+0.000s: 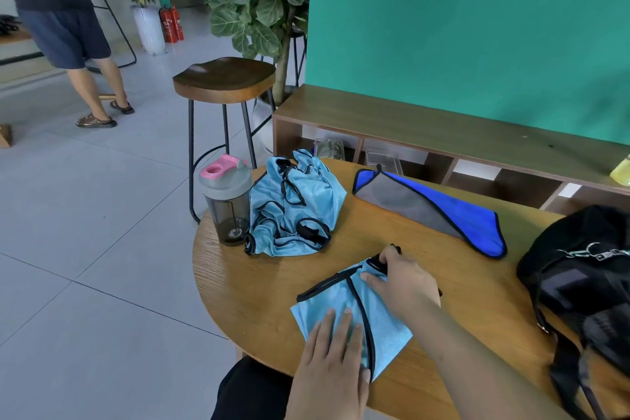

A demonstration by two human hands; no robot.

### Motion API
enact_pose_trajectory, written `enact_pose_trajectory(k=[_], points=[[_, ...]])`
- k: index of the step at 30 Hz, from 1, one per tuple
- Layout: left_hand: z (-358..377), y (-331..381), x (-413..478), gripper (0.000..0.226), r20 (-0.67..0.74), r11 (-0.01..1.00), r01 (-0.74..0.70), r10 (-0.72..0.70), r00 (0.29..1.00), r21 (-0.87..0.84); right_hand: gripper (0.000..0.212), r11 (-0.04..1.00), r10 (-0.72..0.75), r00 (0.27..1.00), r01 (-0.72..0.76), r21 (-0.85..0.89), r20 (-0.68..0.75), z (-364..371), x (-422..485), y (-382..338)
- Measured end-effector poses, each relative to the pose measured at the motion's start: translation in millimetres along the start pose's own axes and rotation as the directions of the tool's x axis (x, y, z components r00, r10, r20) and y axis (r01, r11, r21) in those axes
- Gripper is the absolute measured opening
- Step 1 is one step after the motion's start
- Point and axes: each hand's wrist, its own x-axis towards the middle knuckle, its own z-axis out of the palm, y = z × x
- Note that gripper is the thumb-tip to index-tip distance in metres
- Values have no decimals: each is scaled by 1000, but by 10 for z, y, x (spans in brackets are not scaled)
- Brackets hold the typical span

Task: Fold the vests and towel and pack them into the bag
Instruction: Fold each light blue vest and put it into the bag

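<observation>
The folded vest [341,297], light blue mesh with black piping, lies at the near edge of the round wooden table [245,283], just in front of the person. It forms a rough flat rectangle with one black seam running down its length. Its lower middle is hidden under the left hand [332,351], which lies flat on the cloth with the fingers straight and slightly spread. Its far corner is covered by the right hand [402,283], whose curled fingers and thumb pinch the black-trimmed end there; the exact hold is hard to make out. Behind it sits a crumpled heap of vests [293,204] in the same blue, too tangled to count. To the right of the heap a blue and grey towel [433,211] lies folded into a long wedge. The black bag [586,283] rests at the table's right side, cut off by the frame edge, its opening not visible. A grey shaker bottle [226,201] with a pink cap stands touching the heap's left side, with a wooden stool [225,78] on the floor beyond.
</observation>
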Motion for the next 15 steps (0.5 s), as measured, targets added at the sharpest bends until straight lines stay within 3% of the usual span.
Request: enact_pose_trajectory(k=[3,5,7,9,12,15], points=[[63,-11,-3,65,40,994,-13,9,999,106,56,998,-5,974,-10,-64,-228,27,-117,31],[3,-5,-3,67,71,994,-3,-5,997,113,47,998,-62,878,65,-9,-475,41,-248,61],[-61,2,-19,70,124,993,17,-31,992,118,28,978,-146,783,208,33,-604,101,-432,72],[-61,-8,-69,74,145,991,21,-40,989,136,24,956,-244,817,294,14,-522,257,-576,83],[32,-29,-115,82,123,985,17,-38,992,172,49,968,-238,924,251,6,-300,485,-584,78],[56,-7,-99,87,89,980,20,-38,995,196,59,970,-241,966,236,-63,-98,511,-511,34]])
